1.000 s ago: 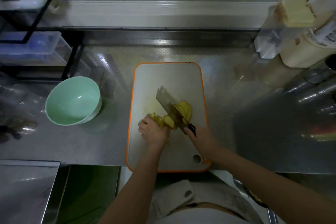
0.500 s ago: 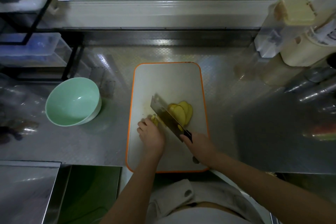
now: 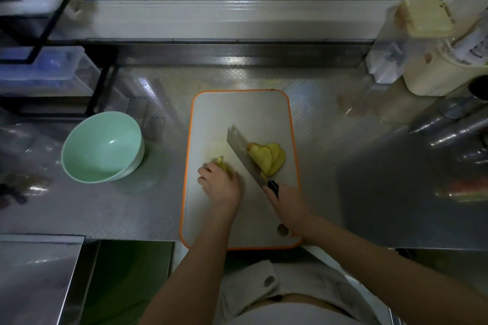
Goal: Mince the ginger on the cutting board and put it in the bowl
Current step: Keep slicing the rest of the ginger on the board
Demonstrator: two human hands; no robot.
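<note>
The right hand [image 3: 287, 208] gripped the cleaver [image 3: 241, 154] by its black handle, the blade slanting across the cutting board [image 3: 237, 113]. Ginger slices [image 3: 272, 157] lay fanned against its right face. The left hand [image 3: 220, 185], fingers curled, pinned ginger bits [image 3: 221, 160] left of the blade. The bowl [image 3: 103, 145] stood apart, left of the board's orange edge.

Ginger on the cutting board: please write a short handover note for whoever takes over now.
Left hand: fingers curled over the cut yellow ginger pieces on the white, orange-edged plastic cutting board.
Right hand: grips the black handle of the steel cleaver, blade angled between the two ginger lots.
Stack of yellow ginger slices: right of the blade, uncut.
Pale green round bowl: left of the board, no ginger inside.
Done: ginger sliced, part cut smaller. Left: mince all, move it to the bowl.
</note>
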